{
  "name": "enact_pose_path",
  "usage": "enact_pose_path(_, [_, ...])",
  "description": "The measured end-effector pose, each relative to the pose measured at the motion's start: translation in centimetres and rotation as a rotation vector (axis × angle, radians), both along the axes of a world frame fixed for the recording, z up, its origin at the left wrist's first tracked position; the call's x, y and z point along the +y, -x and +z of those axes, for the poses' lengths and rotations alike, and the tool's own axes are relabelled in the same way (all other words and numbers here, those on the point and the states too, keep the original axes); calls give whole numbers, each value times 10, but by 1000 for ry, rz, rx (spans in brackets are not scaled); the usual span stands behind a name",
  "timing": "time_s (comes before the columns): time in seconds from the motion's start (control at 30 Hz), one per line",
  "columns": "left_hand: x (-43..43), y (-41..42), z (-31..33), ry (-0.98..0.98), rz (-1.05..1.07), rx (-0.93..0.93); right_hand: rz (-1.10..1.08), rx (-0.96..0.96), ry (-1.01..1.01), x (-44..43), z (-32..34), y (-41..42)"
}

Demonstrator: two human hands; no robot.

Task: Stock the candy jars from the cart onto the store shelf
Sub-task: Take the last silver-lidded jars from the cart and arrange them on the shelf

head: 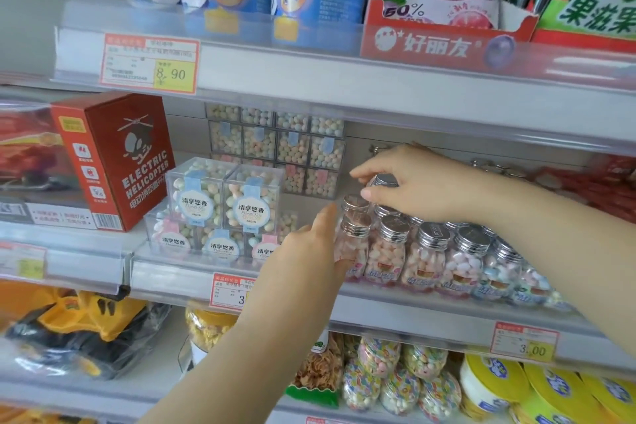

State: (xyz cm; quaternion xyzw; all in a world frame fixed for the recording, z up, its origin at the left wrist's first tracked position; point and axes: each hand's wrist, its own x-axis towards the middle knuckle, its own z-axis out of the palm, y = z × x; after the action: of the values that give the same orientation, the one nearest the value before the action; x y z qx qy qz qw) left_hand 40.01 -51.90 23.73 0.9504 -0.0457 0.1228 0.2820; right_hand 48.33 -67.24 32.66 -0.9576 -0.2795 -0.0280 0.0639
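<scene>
Several clear candy jars (426, 258) with silver screw caps and pastel candies stand in rows on the middle shelf (395, 303). My right hand (413, 182) reaches in from the right and pinches the silver cap of a raised candy jar (385, 180) above the back row. My left hand (309, 251) comes up from below, fingers straight, its palm against the side of the leftmost front jar (354, 248). The cart is not in view.
Clear cube boxes of pastel candy (223, 196) stand stacked left of the jars, with more at the back. A red helicopter toy box (113, 162) stands further left. Snack bags fill the upper shelf (309, 79). Candy pouches and yellow tubs (499, 385) sit below.
</scene>
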Motion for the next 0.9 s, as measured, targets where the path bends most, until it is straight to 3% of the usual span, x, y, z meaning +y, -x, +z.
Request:
enact_pose_path(0.07, [6,16,-1,16,-33,-60,1,-118,-78,-1,-5,27])
enact_pose_path(0.17, [27,51,-11,103,-101,-169,110,-295,-364,8,-24,84])
enact_pose_path(0.23, [53,75,-32,161,-121,-128,185,-263,-470,22,-49,122])
enact_pose_path(0.4, [143,152,-137,209,-16,203,99,192,-553,78,-184,202])
enact_pose_path(0.57, [220,206,-253,194,160,474,-144,686,-376,120,-356,250])
enact_pose_path(0.77, [227,242,-396,226,228,942,-296,1035,-101,143,-520,281])
enact_pose_path(0.9, [213,242,-479,257,266,1112,-390,1150,-100,167,-599,279])
